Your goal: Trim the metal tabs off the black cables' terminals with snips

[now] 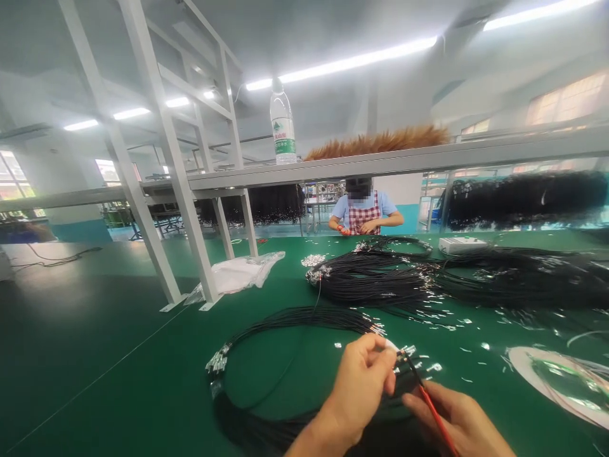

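My left hand [364, 381] is closed in a pinch on the end of a thin black cable, and a small white piece shows at its fingertips. My right hand [457, 412] grips a red-handled tool [435, 416] with a slender dark tip. That tip meets the cable end just beside my left fingers; its exact kind cannot be made out. Below and left of my hands, a looped bundle of black cables [280, 317] lies on the green table, with silvery connector ends [219, 360] on its left side. More cable ends show behind my fingers, partly hidden.
Larger heaps of black cables [371, 279] lie farther back, with white scraps around them. A coil on a pale disc [552, 374] sits at right. Metal shelf posts [176, 178] and a plastic bag [247, 271] stand left. Across the table a person in a checked apron [364, 219] works.
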### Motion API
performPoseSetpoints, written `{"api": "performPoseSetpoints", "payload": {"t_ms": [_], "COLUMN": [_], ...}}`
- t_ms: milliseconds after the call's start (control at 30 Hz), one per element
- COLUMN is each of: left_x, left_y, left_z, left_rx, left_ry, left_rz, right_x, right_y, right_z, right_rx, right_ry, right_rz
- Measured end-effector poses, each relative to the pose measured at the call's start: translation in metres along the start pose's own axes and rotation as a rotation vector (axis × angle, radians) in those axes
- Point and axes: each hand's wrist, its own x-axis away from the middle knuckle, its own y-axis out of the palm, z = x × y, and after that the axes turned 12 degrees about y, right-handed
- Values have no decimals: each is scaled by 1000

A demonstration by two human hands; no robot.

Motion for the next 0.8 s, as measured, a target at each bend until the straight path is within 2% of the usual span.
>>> {"api": "performPoseSetpoints", "payload": {"t_ms": [67,167,233,300,367,433,500,600,667,733,800], "left_x": [-1,-1,0,1,3,5,6,8,9,9,7], "left_y": [-4,-10,-9,-4,1,4,2,-3,-3,0,4], "left_z": [2,5,7,8,10,11,13,18,21,22,17], "left_rx": [192,470,501,320,64,-45,104,486,590,529,383], "left_ry": [-123,-276,-320,-235,-62,32,-67,-300,-343,-298,-217], "left_rz": [-64,-234,-279,-185,-51,-2,-85,-331,-432,-375,-224], "right_x": [-1,-2,-3,-3,-4,-4,-4,-6,-7,-7,-5], "right_y": [-2,-6,-9,-11,-13,-13,-12,-8,-6,-6,-9], "right_z": [0,0,0,0,2,3,4,5,5,3,-1], "right_rx": [17,19,39,88,133,144,121,87,79,21,-148], "right_ry": [-35,-71,-103,-144,-167,-181,-207,-217,-196,-137,-44], "right_rz": [3,-8,-18,8,41,76,98,157,217,245,235]}}
